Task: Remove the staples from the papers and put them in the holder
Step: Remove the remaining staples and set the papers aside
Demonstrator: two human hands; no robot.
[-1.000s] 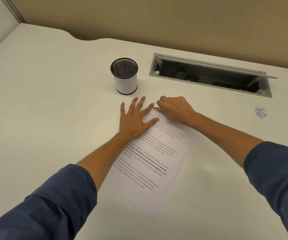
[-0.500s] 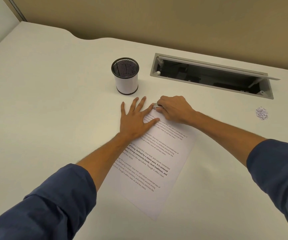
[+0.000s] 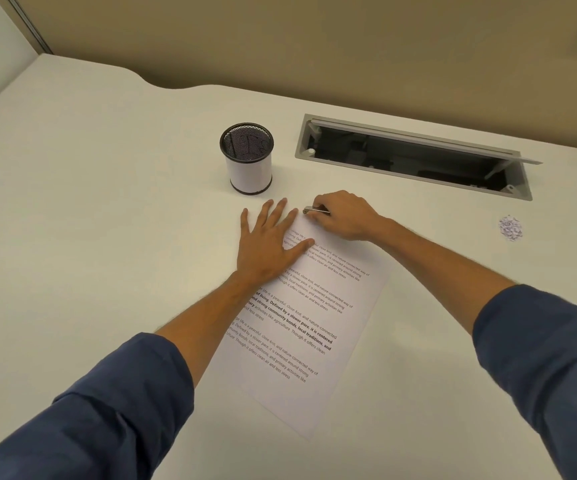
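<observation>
A printed sheet of paper (image 3: 318,327) lies at an angle on the white desk (image 3: 107,209). My left hand (image 3: 269,242) presses flat on its upper left part, fingers spread. Just to the right, my right hand (image 3: 344,216) grips a small metal staple remover (image 3: 314,211) whose tip sits at the paper's top corner. The staple itself is too small to make out. A black mesh holder (image 3: 247,157) with a white wrap stands upright beyond my left hand.
An open grey cable hatch (image 3: 415,157) is sunk into the desk at the back right. A small heap of paper bits (image 3: 510,228) lies at the far right. A beige partition wall runs along the desk's curved back edge.
Both hands stay at the paper's top corner; the staple remover's tip has shifted only slightly. The camera has tilted a little.
</observation>
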